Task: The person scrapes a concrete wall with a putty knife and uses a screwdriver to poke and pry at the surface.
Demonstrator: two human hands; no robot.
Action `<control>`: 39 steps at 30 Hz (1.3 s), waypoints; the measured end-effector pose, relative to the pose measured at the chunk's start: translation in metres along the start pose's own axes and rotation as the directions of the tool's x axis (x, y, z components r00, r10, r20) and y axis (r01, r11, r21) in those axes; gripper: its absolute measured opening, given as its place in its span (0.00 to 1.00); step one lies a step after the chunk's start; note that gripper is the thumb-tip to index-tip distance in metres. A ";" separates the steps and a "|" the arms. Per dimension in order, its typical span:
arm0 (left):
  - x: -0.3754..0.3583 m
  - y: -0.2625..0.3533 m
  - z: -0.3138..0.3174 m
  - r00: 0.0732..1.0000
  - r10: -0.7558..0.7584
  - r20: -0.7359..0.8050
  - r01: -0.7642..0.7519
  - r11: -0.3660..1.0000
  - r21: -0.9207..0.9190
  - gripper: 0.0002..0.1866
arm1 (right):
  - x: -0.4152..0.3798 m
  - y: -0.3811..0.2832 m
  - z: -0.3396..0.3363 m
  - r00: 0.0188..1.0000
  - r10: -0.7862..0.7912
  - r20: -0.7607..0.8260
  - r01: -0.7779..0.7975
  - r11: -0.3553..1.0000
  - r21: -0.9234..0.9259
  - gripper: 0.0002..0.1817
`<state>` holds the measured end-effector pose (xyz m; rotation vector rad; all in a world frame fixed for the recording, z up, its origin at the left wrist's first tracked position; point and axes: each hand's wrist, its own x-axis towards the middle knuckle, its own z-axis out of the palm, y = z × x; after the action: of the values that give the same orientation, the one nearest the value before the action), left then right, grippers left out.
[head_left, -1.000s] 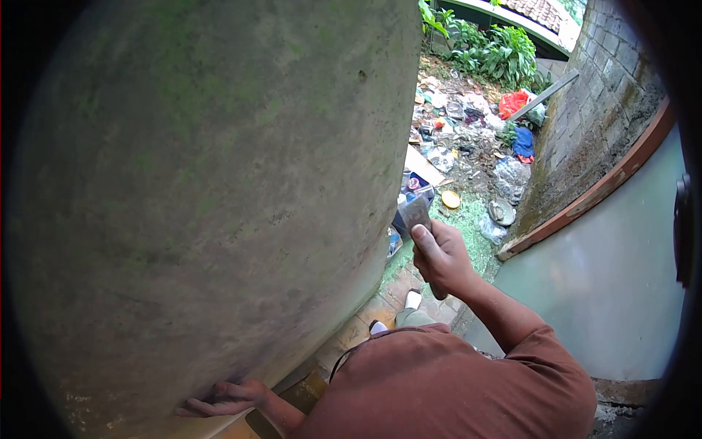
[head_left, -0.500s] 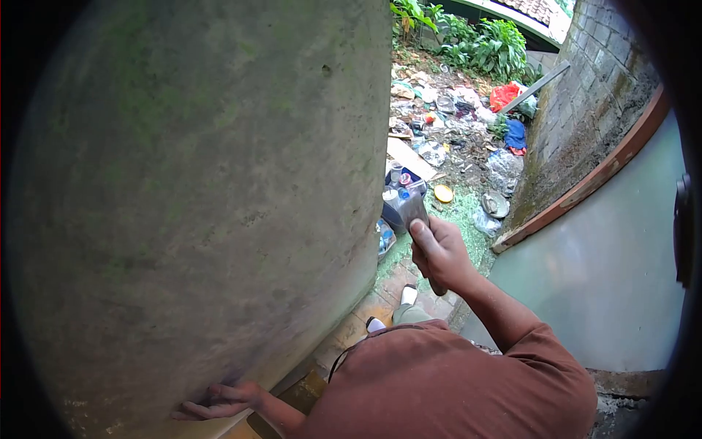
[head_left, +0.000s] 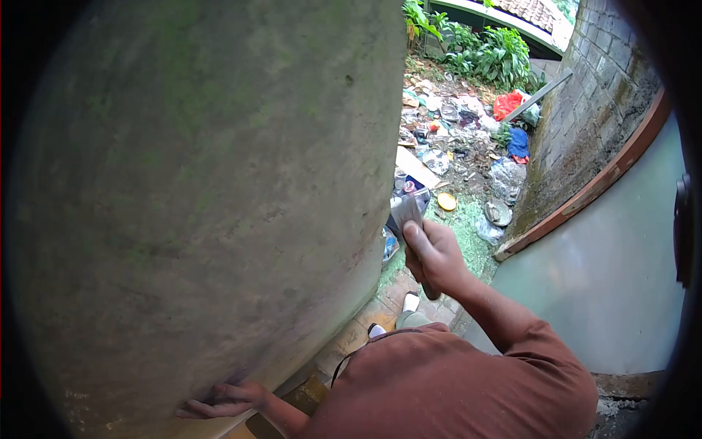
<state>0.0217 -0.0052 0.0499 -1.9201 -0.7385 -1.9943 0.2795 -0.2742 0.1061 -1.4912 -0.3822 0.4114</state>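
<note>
My right hand (head_left: 440,257) is wrapped around a scraper (head_left: 407,211), its flat metal blade pointing up and away from me. The thumb presses along the base of the blade. Just to the left stands a grey plastered wall (head_left: 197,190) with green stains; a small gap seems to separate it from the blade. Low on that wall, my left hand (head_left: 228,399) rests with fingers stretched out and holds nothing.
On the right are a pale door panel (head_left: 585,271) with a reddish-brown edge and a block wall (head_left: 585,110). Ahead, litter (head_left: 461,139) covers the ground, near a container of cups (head_left: 418,192) and a yellow lid (head_left: 447,202). Green plants (head_left: 497,55) grow behind.
The scraper has shifted slightly left toward the wall in my right hand. My view has turned a little, so the background sits further right. My left hand stays on the wall.
</note>
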 end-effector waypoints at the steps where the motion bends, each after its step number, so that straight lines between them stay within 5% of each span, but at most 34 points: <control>1: -0.001 -0.001 0.001 1.000 -0.006 -0.002 0.006 1.000 0.006 0.25 | -0.005 0.021 -0.004 0.995 0.098 -0.003 -0.098 0.994 0.042 0.20; 3: -0.002 -0.001 0.002 1.000 -0.027 -0.008 0.027 0.998 -0.056 0.25 | -0.009 0.042 -0.015 0.973 0.222 0.061 -0.224 0.974 0.018 0.20; 7: -0.004 -0.004 -0.001 1.000 -0.017 0.002 0.017 0.999 -0.042 0.25 | 0.023 -0.019 -0.001 0.999 -0.027 0.047 0.025 0.999 0.026 0.22; 10: -0.005 -0.003 0.001 1.000 -0.024 -0.004 0.024 0.999 -0.039 0.25 | 0.015 -0.022 -0.006 0.998 -0.028 0.064 0.026 0.999 0.022 0.21; 15: -0.004 -0.005 -0.001 0.999 -0.015 0.046 0.015 1.000 0.005 0.28 | -0.014 0.017 -0.016 0.983 0.184 0.017 -0.184 0.981 0.053 0.20; 19: -0.004 -0.003 0.000 0.999 -0.046 0.008 0.046 0.994 -0.099 0.26 | 0.012 -0.009 -0.005 0.997 0.075 0.029 -0.072 0.995 -0.075 0.20; 23: -0.002 0.000 0.000 1.000 -0.015 0.020 0.016 0.999 -0.030 0.26 | 0.008 -0.020 -0.008 0.994 0.082 0.078 -0.090 0.991 0.101 0.21; 29: -0.004 -0.003 -0.001 1.000 -0.020 0.020 0.021 0.999 -0.048 0.26 | -0.009 -0.001 -0.006 0.991 0.131 0.009 -0.131 0.991 0.016 0.21; 31: -0.004 -0.004 -0.004 0.999 -0.009 0.032 0.010 0.999 -0.045 0.26 | 0.001 -0.020 0.000 0.999 0.019 -0.040 -0.028 0.976 -0.216 0.21; 36: -0.004 -0.003 -0.003 0.999 -0.017 0.033 0.018 0.999 -0.047 0.26 | 0.005 -0.041 0.003 0.999 -0.038 0.038 0.039 0.998 -0.039 0.21; 39: -0.001 -0.003 -0.003 0.999 0.023 0.038 -0.022 0.999 -0.025 0.26 | -0.010 -0.023 -0.002 0.998 0.060 0.025 -0.059 0.997 -0.040 0.20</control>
<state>0.0178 -0.0041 0.0480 -1.9771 -0.7022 -1.9675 0.2727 -0.2818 0.1288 -1.5392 -0.3692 0.4740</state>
